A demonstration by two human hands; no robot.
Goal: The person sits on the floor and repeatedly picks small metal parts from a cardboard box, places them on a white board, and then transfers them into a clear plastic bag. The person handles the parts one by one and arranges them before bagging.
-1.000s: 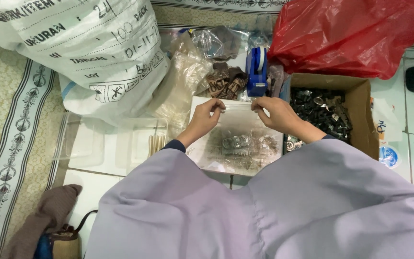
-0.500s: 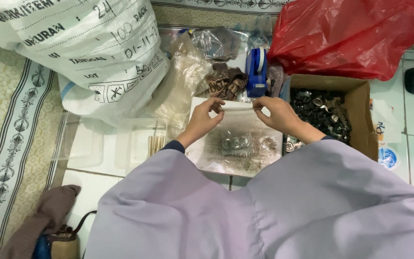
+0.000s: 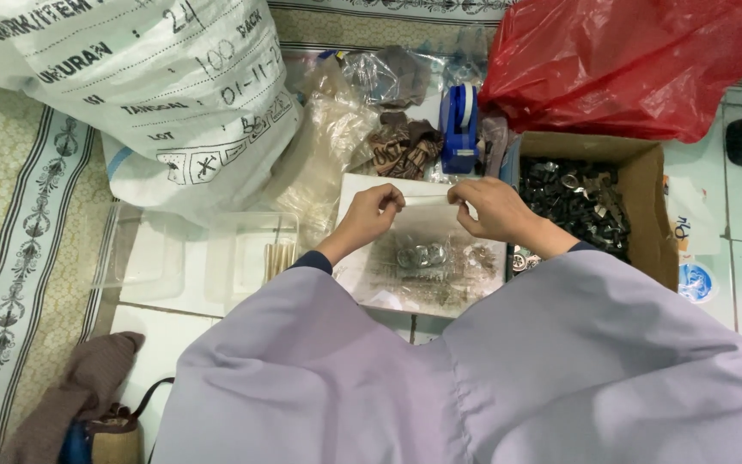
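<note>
A small clear plastic bag [image 3: 427, 202] is pinched at its ends by the fingers of the left hand [image 3: 375, 210] and right hand [image 3: 491, 209], stretched crosswise above the stained white board [image 3: 422, 258].

Clear bag [image 3: 427, 225]: small, see-through plastic, top edge stretched flat between both hands' fingertips, hanging over white tray [image 3: 371, 279]. Small round metal parts [image 3: 421, 255] clustered at bag bottom, 6 o'clock of pinched edge.
</note>
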